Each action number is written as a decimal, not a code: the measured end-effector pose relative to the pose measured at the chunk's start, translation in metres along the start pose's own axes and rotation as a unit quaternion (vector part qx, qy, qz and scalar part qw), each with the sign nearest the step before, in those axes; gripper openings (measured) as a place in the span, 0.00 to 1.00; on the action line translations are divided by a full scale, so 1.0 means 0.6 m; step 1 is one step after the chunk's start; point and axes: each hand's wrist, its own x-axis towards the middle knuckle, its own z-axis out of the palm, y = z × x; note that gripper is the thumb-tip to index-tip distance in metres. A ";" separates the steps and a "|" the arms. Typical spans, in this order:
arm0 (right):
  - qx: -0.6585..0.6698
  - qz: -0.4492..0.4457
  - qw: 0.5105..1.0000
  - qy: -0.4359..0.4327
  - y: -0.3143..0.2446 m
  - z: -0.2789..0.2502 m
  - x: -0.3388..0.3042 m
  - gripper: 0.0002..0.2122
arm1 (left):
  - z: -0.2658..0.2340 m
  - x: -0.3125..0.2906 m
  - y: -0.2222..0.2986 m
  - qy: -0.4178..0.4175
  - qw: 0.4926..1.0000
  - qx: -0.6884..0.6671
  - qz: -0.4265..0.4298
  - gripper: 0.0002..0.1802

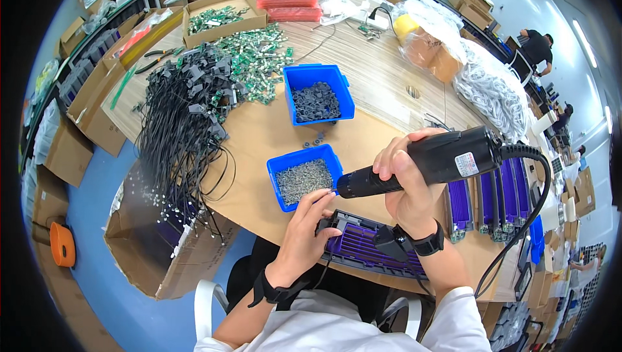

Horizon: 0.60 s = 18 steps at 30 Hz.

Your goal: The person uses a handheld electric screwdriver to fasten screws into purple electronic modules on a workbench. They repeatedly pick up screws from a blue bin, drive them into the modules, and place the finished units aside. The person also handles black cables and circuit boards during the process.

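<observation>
My right hand point(408, 174) is wrapped around a black corded electric screwdriver point(447, 156), held slanted with its narrow end toward the left. At that end are the bunched fingertips of my left hand point(306, 227); whatever is between them is too small to make out. The left thumb sits apart, over a purple and dark grey slatted part point(369, 246) lying at the table's near edge. Just beyond the left fingertips stands a blue bin point(273, 180) of small metal screws point(303, 180). Black straps are on both wrists.
Behind stands another blue bin point(350, 109) with dark grey small parts. At left, black cables point(175, 118) hang over the table edge beside loose green circuit boards point(259, 60). More purple slatted parts point(505, 196) lie at right, near the screwdriver cord point(541, 203). An open carton point(146, 242) is on the floor.
</observation>
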 end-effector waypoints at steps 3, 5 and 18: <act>0.007 -0.007 1.000 -0.004 -0.003 -0.001 0.002 0.16 | 0.000 0.001 0.002 0.000 1.000 0.003 -0.010 0.36; 0.007 -0.008 1.000 -0.003 -0.004 0.000 0.002 0.16 | 0.001 0.001 0.003 0.003 1.000 -0.004 -0.020 0.35; 0.013 0.004 1.000 -0.015 -0.002 0.000 -0.004 0.16 | 0.002 0.000 -0.002 0.007 1.000 -0.010 0.017 0.35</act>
